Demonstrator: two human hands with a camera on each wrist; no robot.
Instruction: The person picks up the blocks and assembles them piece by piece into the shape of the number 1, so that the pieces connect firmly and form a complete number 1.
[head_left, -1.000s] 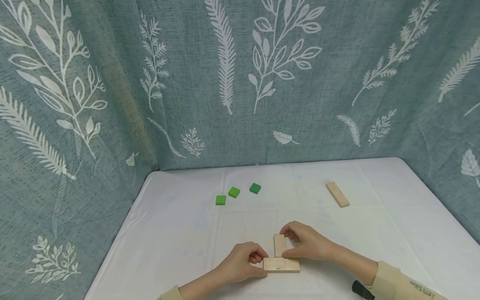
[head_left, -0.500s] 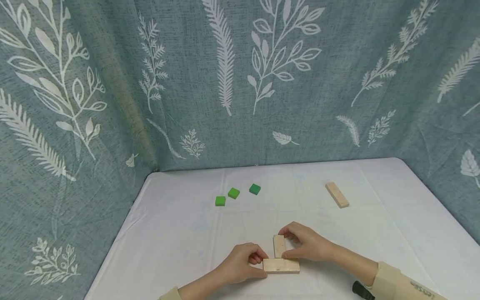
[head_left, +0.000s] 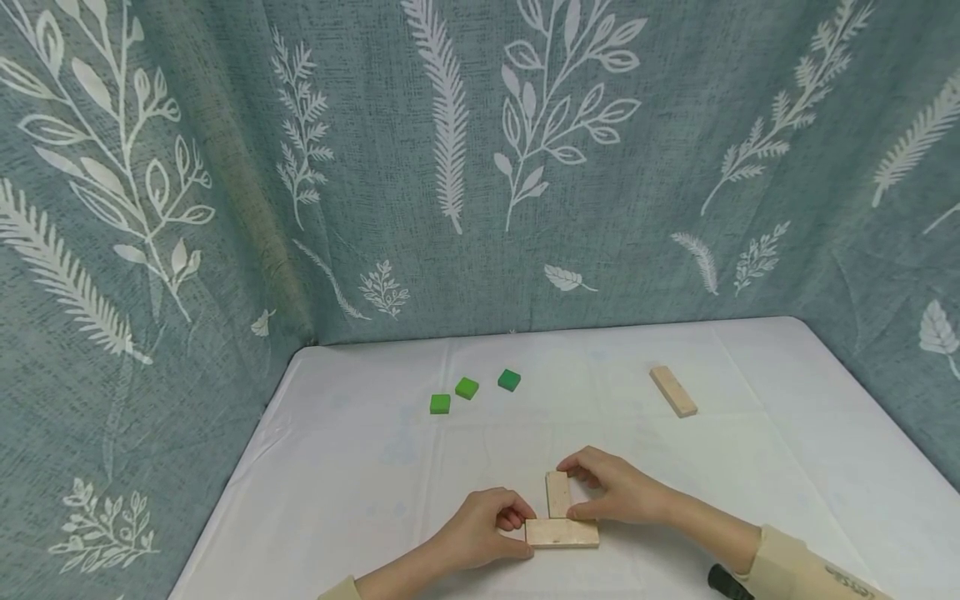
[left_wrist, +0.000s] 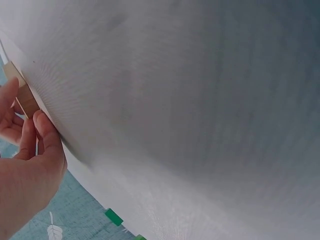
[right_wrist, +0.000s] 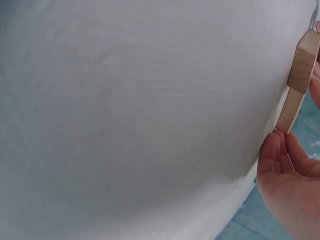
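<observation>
Left hand (head_left: 480, 525) pinches the left end of a crosswise wooden block (head_left: 562, 533), thumb at the near corner, fingers at the far corner. Right hand (head_left: 617, 492) grips a 2nd wooden block (head_left: 558, 493), fingertips at its far end, thumb down by the near right corner, close to the join. The 2 blocks make an upside-down T on the white tablecloth (head_left: 337, 500), near edge center: 2nd block points away from the person, near end against the crosswise block's far side.

Rest of table: 3rd wooden block (head_left: 673, 392) lies slanted at far right, well apart. 3 small green blocks, 2 lighter (head_left: 440, 404) (head_left: 467, 388), 1 darker (head_left: 509, 380), sit far left of center, near each other. Dark object (head_left: 727, 581), partly cut off, by the right sleeve (head_left: 795, 562). Blue-green leaf-print curtain (head_left: 375, 167) behind.
</observation>
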